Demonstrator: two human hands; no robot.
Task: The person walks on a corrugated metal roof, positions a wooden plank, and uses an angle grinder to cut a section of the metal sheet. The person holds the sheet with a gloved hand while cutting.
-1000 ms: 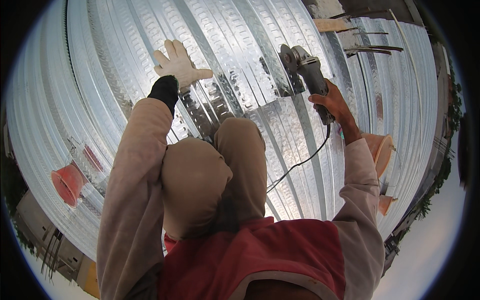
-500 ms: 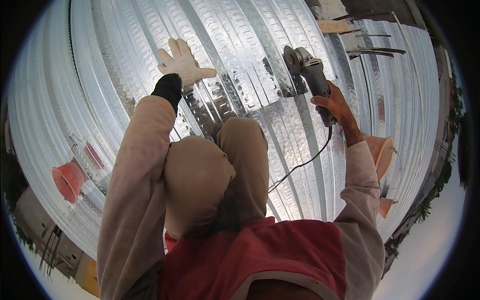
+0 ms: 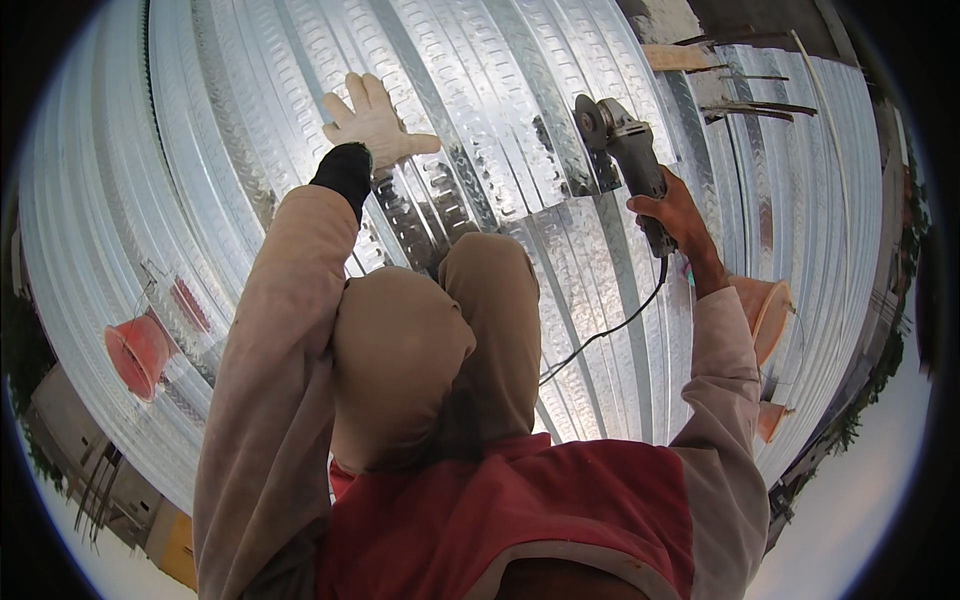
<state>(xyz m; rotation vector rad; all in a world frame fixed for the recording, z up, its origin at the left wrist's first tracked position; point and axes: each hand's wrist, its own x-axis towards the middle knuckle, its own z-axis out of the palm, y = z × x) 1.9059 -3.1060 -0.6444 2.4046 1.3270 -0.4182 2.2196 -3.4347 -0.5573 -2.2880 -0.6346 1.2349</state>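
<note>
My left hand, in a cream work glove with a black cuff, lies spread on the ribbed, shiny metal decking. Its fingers are apart and hold nothing. Bare, my right hand wraps round the body of a dark angle grinder. The grinder's disc points away from me and sits at or just over the decking; whether it touches I cannot tell. A black power cord runs from the tool's rear back toward my knees. A sheet seam crosses the decking just below the disc.
An orange bucket stands on the left. On the right are a larger orange bucket and a smaller orange one. Metal bars stick out at the upper right, near a wooden board. The decking's edges curve off at both sides.
The whole view has shifted slightly, so the decking and both hands appear a little farther right. My left hand stays spread on the metal, and the right keeps its grip on the grinder.
</note>
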